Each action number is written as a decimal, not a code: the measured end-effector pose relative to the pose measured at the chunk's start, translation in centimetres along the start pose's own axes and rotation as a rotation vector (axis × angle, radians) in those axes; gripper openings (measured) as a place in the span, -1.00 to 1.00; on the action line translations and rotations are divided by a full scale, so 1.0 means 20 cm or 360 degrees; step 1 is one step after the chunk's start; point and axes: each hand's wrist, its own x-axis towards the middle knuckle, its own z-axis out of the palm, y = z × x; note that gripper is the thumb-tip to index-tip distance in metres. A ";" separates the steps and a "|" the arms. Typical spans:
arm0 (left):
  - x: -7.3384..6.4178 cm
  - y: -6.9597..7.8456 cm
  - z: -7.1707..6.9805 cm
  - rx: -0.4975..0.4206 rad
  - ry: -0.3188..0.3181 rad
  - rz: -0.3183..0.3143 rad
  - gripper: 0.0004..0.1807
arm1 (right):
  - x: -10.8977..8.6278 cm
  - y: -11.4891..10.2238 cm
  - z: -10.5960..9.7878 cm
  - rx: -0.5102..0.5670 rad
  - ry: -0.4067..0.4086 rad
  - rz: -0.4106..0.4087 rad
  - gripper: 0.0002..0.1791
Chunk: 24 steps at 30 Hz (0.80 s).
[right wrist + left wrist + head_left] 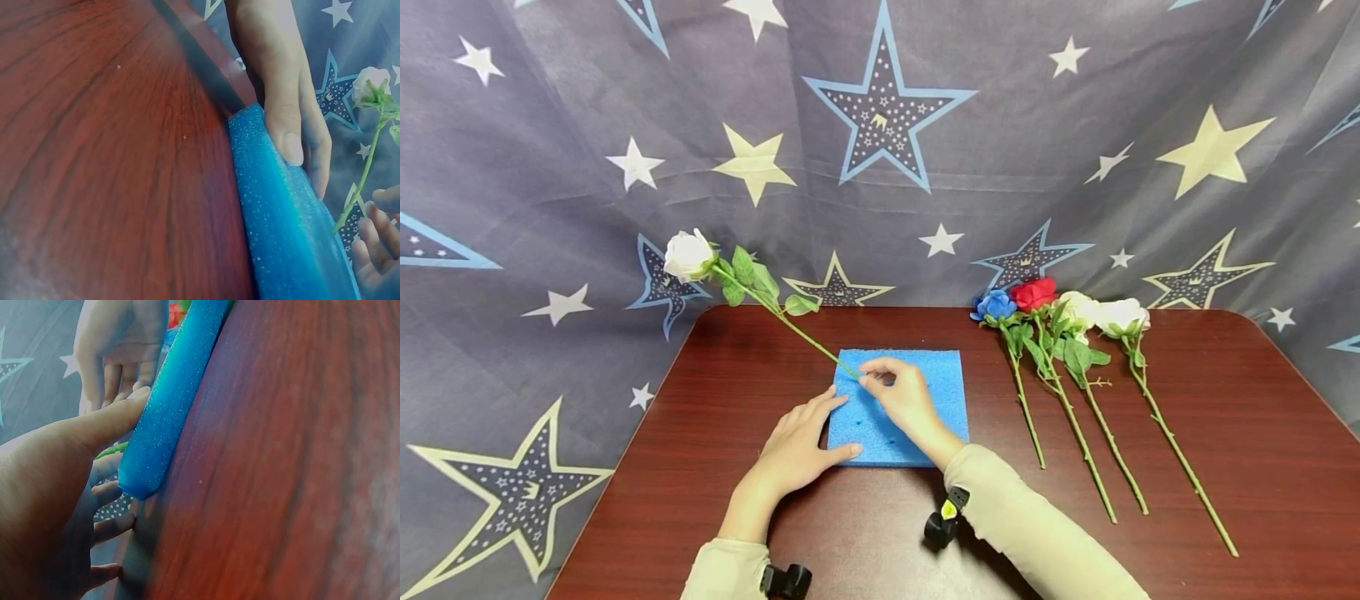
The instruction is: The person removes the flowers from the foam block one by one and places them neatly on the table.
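Note:
A white rose (688, 255) with green leaves leans far to the left in the head view, its stem (808, 338) running down to a blue foam block (898, 446). Thumb and forefinger of my right hand (904, 403) pinch the stem low down, close over the foam. Several small dark holes dot the foam's top. My left hand (800, 442) rests at the block's left side, fingers spread along that edge and thumb at the front corner. In the left wrist view the left thumb (119, 419) lies against the foam. The right wrist view shows the rose's stem (367, 164) rising beyond the block.
Right of the foam, a blue rose (995, 306), a red rose (1034, 294) and two white roses lie on the brown table (715, 400), stems toward the front. A grey curtain (1022, 133) patterned with stars hangs behind the table. Small black cameras sit on both wrists.

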 end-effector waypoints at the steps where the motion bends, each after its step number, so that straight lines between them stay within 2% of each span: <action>1: 0.00 0.00 0.00 -0.0002 0.0001 0.0003 -0.09 | 0.00 0.00 0.01 0.0003 0.0008 0.0006 -0.85; 15: 0.00 0.00 0.00 -0.0003 0.0008 0.0006 -0.09 | 0.09 0.01 0.10 0.0014 0.0072 0.0009 -0.85; 24: 0.00 0.00 0.00 0.0001 0.0009 0.0010 -0.09 | 0.10 0.02 0.13 0.0018 0.0061 0.0016 -0.84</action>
